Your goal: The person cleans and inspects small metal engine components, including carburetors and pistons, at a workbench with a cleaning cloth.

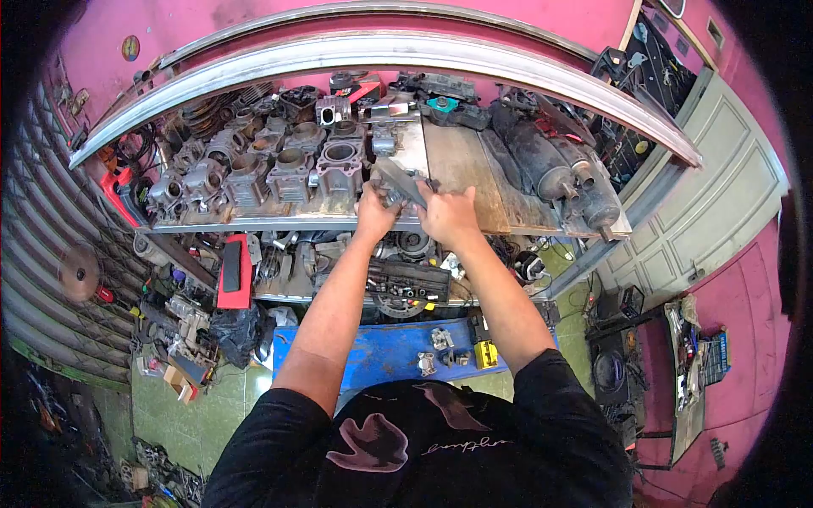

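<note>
Both of my hands are at the front edge of the upper shelf, with a greyish, flat-looking part [403,179] between them; blur hides its exact kind. My left hand [374,212] is closed around its left side, near a small metal piece. On the right, my right hand [450,217] grips its dark lower end, thumb and fingers pressed in. Just left of them stands an engine cylinder block [341,167] with a round bore, beside several similar blocks. A wooden board [457,157] lies behind my right hand.
Dark mufflers [555,148] crowd the shelf's right end. Below are a socket tray [408,278], a red box [235,284] and a blue bench [313,354] bearing small metal parts and a yellow item [485,354]. A metal beam [381,52] crosses above the shelf.
</note>
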The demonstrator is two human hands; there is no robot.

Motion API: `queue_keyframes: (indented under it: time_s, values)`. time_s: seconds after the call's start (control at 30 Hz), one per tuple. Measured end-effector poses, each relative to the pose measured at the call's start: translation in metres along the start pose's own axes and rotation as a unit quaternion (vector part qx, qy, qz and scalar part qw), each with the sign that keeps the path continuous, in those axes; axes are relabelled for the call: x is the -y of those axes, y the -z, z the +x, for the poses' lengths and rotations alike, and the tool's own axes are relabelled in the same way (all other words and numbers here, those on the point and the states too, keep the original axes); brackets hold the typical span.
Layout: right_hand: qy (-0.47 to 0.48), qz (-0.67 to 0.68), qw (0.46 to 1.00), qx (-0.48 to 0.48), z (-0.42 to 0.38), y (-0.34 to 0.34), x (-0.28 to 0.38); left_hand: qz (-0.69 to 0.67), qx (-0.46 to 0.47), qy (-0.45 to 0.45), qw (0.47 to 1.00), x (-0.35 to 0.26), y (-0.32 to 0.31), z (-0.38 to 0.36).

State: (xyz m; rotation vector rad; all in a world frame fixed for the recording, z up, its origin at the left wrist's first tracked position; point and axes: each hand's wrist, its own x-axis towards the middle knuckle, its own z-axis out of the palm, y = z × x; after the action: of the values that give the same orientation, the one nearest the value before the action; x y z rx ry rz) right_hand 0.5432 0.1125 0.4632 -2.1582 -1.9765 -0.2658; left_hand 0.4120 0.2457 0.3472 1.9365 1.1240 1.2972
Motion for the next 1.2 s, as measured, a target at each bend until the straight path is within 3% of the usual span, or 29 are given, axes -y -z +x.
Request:
queue_keyframes:
  time_s: [0.17,0.3,0.33,0.37,0.43,0.5,0.57,0.63,0.7,0.73,0.87,1.0,1.2]
  values:
    - [-0.034,0.019,0.999,0.037,-0.021,0.000,-0.007,-0.006,-0.007,-0.020,1.000,0.011,-0.006,0.002]
    - [-0.019,0.051,0.995,-0.089,-0.080,-0.028,-0.041,-0.051,0.017,-0.012,0.998,0.002,0.002,0.000]
    - [-0.010,0.050,0.989,-0.142,-0.091,-0.035,-0.045,-0.001,0.030,-0.031,0.999,0.000,0.004,-0.002]
    - [-0.009,0.050,0.989,-0.141,-0.099,-0.027,-0.041,0.049,0.042,-0.050,0.997,0.000,0.004,-0.002]
    - [-0.101,0.058,0.993,-0.018,-0.113,-0.002,-0.039,0.061,0.015,-0.076,0.995,-0.001,0.003,-0.001]
    - [-0.137,0.106,0.985,-0.009,-0.108,-0.003,-0.035,0.075,-0.005,-0.102,0.992,-0.001,0.002,-0.004]
    - [-0.094,0.115,0.964,-0.220,-0.095,-0.022,-0.039,0.015,0.049,-0.004,0.999,-0.025,0.012,0.001]
    - [-0.116,0.124,0.966,-0.195,-0.084,-0.014,-0.035,0.004,0.040,0.006,0.999,-0.037,0.012,0.006]
    - [-0.155,0.132,0.959,-0.196,-0.066,-0.010,-0.024,-0.008,-0.053,0.031,0.998,-0.020,-0.002,0.012]
    - [-0.200,0.179,0.959,-0.094,-0.057,0.009,-0.012,-0.018,-0.028,0.064,0.997,-0.033,0.003,0.011]
    - [-0.129,0.082,0.974,-0.166,-0.031,-0.029,0.013,0.058,0.001,0.120,0.991,-0.050,-0.002,0.012]
    - [-0.126,0.064,0.963,-0.230,-0.057,-0.066,0.025,0.011,-0.015,0.189,0.982,-0.042,-0.010,0.018]
    - [-0.121,0.109,0.969,-0.188,-0.097,-0.059,0.021,0.001,0.045,0.205,0.978,-0.029,-0.008,0.028]
